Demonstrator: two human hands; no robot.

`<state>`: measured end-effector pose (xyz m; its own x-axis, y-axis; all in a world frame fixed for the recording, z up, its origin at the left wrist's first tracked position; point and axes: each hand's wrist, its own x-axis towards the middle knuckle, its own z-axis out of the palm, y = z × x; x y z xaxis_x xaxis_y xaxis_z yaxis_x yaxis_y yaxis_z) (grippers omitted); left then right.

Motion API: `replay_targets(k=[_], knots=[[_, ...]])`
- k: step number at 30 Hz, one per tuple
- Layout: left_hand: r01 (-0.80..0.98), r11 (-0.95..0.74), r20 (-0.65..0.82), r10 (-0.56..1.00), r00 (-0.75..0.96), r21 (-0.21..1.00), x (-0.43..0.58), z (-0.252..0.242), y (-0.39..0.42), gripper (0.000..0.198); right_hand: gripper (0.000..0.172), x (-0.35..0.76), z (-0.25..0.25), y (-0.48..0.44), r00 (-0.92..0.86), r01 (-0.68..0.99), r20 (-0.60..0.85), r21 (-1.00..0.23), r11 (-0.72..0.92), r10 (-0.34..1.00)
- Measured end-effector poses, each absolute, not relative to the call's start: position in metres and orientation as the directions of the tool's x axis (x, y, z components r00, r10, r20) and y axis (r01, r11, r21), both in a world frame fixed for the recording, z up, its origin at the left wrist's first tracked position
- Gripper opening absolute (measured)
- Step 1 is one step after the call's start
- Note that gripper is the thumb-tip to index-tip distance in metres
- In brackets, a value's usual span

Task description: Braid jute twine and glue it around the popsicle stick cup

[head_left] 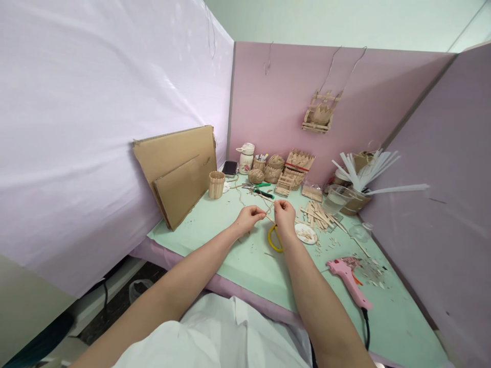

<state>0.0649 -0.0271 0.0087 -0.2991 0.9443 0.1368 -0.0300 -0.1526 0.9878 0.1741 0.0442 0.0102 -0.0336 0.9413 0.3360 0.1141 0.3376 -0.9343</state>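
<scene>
Over the pale green table (215,230), my left hand (248,218) and my right hand (284,219) are both closed in a pinch. Between them runs a thin strand of jute twine (269,208), one end in each hand, trailing back toward a twine ball (256,176). Just below my right hand lies a yellow ring (273,240). Beside that wrist sits a small white dish (306,233) with stick pieces on it.
Cardboard sheets (180,171) lean on the left wall. A stick cup (216,184), phone (230,167), jar, green-handled cutters (264,193), stick baskets (297,168) stand at the back. Loose craft sticks (318,214), plastic cup (335,199), white strips (364,171), pink glue gun (347,278) lie right.
</scene>
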Motion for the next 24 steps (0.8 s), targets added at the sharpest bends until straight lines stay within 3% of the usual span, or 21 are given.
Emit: replay_targets(k=[4,9,16,24], knots=[[-0.048,-0.134,0.116,0.955,-0.274,0.990,0.068,0.011,-0.025,0.024,0.032,0.174,0.006,0.049,0.017,0.096,0.329,-0.941,0.326,0.944],[-0.082,-0.120,0.093,0.957,-0.274,0.989,0.065,0.007,-0.028,0.027,0.038,0.174,0.009,0.045,-0.078,0.060,0.362,-0.928,0.367,0.929],[-0.253,-0.104,0.027,0.957,-0.290,0.962,0.059,0.004,-0.029,0.037,0.041,0.178,0.022,0.041,-0.225,-0.106,0.244,-0.969,0.225,0.943],[-0.238,-0.126,0.045,0.947,-0.319,0.963,0.058,0.003,-0.027,0.039,0.049,0.178,0.022,0.035,-0.398,0.058,0.137,-0.983,0.173,0.907]])
